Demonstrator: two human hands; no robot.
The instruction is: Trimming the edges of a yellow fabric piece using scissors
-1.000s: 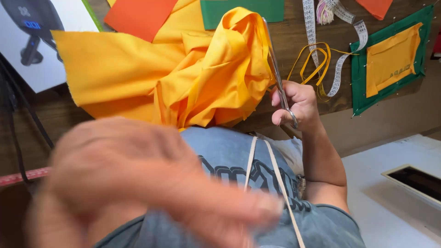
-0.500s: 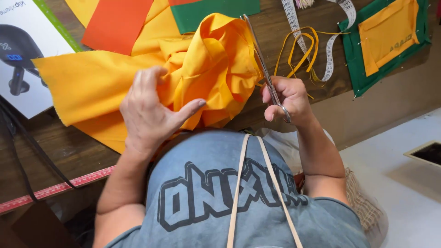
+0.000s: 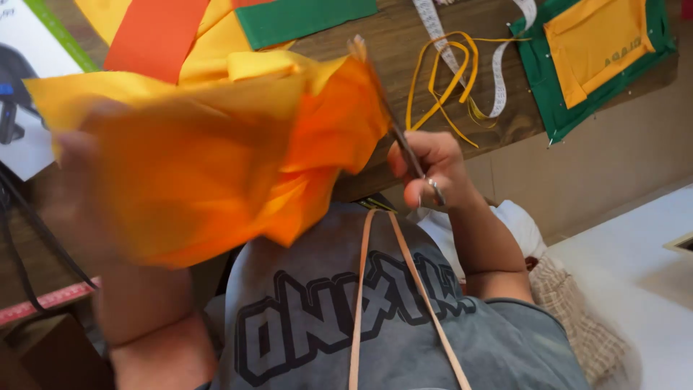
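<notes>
- The dark wooden table (image 3: 375, 50) carries a green cloth strip (image 3: 303, 18), a tape measure (image 3: 502, 65) and a green-and-yellow panel (image 3: 599, 54).
- Your right hand (image 3: 433, 170), below the tape measure, has its grip closed through the scissors (image 3: 397, 133), blades at the yellow fabric (image 3: 238, 159).
- Your left hand (image 3: 79, 188), blurred behind the fabric, seems to clutch it; its grip can't be told.
- The bunched folds could wander the cut, or put hidden fingers near the blades.

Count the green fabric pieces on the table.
2. One green rectangle lies at the top centre; one green piece at the top right carries a yellow patch. The raised yellow cloth may hide others.
</notes>
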